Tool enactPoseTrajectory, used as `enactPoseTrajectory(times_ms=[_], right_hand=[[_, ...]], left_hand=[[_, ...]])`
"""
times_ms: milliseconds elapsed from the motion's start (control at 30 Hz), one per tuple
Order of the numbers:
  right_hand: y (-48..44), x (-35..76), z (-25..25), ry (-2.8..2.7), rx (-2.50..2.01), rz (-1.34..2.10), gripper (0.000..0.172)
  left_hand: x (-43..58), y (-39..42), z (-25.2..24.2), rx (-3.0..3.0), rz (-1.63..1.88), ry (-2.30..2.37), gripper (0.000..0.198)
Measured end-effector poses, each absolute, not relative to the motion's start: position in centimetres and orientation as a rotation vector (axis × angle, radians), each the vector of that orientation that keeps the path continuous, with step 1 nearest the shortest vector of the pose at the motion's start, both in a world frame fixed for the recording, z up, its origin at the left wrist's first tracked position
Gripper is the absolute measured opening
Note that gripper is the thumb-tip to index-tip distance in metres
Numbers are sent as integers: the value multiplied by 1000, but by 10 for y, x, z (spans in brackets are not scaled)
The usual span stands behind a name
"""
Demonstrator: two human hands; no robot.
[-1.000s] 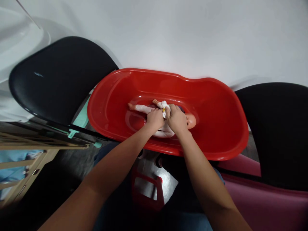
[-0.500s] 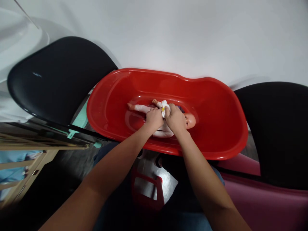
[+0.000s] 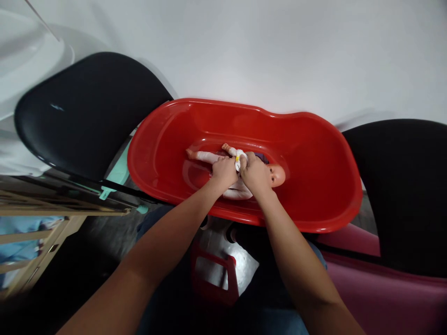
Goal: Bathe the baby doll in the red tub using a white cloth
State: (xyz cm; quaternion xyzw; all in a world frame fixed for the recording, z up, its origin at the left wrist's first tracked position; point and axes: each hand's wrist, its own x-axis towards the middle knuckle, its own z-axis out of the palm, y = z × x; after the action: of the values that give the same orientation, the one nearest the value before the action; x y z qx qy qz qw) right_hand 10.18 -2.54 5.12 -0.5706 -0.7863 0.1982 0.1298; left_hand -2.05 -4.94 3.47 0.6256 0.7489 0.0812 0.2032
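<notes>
A small baby doll (image 3: 277,175) in a white suit lies on its back in a red plastic baby tub (image 3: 314,153), head to the right, legs to the left. My left hand (image 3: 224,171) and my right hand (image 3: 256,174) rest side by side on the doll's middle, fingers curled. Between them they pinch a small white cloth (image 3: 240,155) with a yellow spot, which looks like the doll's clothing. The doll's torso is mostly hidden under my hands.
A black chair seat (image 3: 87,111) stands left of the tub and another black chair (image 3: 405,186) on the right. A wooden frame (image 3: 42,218) is at the lower left. A white wall lies behind. A red stool (image 3: 213,274) shows below the tub.
My hands stay on the doll's middle with only slight finger movement on the white cloth. The view has shifted a little.
</notes>
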Motion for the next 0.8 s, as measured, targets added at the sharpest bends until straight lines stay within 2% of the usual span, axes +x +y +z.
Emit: enactPoseTrajectory(times_ms=[467,800], right_hand=[[-27,103,55,-2271,-1798,590,60],[-31,103,69,-2336,-1882,570,62]], left_hand=[[-29,-46,28,1763,189,2117,39],[-37,-43,28,1765,212,2125,43]])
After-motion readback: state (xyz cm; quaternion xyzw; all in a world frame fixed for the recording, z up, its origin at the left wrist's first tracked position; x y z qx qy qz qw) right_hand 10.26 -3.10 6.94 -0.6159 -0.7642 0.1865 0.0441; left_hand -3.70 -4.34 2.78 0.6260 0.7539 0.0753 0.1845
